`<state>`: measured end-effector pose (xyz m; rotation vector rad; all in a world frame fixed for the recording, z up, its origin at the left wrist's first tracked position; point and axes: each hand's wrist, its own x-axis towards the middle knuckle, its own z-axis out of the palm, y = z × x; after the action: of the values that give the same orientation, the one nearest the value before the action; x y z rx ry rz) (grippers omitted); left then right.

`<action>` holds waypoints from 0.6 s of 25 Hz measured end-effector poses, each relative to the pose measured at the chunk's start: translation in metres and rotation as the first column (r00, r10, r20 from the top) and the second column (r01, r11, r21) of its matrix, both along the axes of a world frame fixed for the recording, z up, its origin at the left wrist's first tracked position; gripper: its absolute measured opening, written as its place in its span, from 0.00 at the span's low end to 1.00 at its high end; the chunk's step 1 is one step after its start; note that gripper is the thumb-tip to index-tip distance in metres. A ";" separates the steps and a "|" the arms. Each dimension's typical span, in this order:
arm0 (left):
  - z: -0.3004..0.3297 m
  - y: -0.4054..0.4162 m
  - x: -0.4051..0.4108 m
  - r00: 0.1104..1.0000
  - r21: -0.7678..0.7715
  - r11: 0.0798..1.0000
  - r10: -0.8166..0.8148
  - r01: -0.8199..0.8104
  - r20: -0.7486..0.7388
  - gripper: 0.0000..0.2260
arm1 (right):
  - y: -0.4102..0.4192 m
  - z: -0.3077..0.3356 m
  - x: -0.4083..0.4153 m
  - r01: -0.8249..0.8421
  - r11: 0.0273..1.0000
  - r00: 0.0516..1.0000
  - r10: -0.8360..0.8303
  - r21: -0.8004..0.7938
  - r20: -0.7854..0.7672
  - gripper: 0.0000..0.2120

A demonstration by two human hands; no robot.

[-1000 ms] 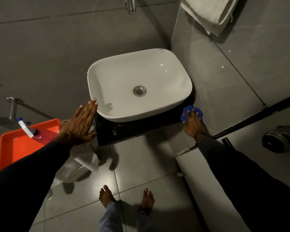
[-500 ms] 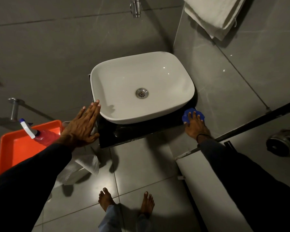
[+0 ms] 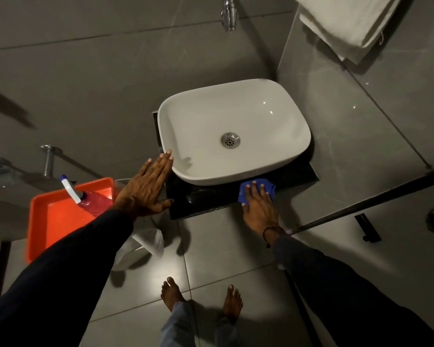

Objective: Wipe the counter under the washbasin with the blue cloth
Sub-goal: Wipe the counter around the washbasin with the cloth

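Observation:
A white washbasin [image 3: 233,131] stands on a small black counter [image 3: 206,199] against the grey tiled wall. My right hand [image 3: 259,209] presses the blue cloth [image 3: 267,189] flat on the counter's front strip, just below the basin's right front edge. My left hand [image 3: 145,189] is spread flat with its fingers apart, its fingertips touching the basin's left rim. It holds nothing.
An orange tray [image 3: 50,221] with a pink spray bottle [image 3: 90,201] sits at the left. A bin with a white plastic liner [image 3: 145,244] stands below the counter's left end. A tap [image 3: 229,13] juts out above the basin. A white towel [image 3: 346,23] hangs at the upper right. My bare feet [image 3: 201,296] stand on the floor tiles.
My right hand has slid the blue cloth leftward along the counter, from its right end to under the basin's front right edge. My left hand stays against the basin's left side.

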<state>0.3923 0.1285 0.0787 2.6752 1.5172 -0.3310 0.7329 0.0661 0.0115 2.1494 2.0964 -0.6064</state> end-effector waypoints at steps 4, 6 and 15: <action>0.002 0.002 -0.004 0.999 -0.006 0.999 -0.040 0.041 0.012 0.51 | -0.015 0.001 -0.066 -0.098 0.995 0.993 0.098 0.010 -0.068 0.32; 0.004 0.005 -0.008 0.998 -0.004 0.998 -0.066 0.066 0.009 0.51 | -0.014 0.002 -0.092 -0.148 0.989 0.986 0.148 0.012 -0.077 0.32; 0.005 0.018 -0.022 0.983 -0.037 0.987 -0.154 0.158 0.098 0.47 | -0.007 0.004 -0.182 -0.408 0.912 0.895 0.410 0.050 -0.173 0.32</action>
<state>0.3704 0.1469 0.0839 2.7387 1.2633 -0.2370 0.5514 0.0592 0.0154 1.6230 2.5473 -0.7578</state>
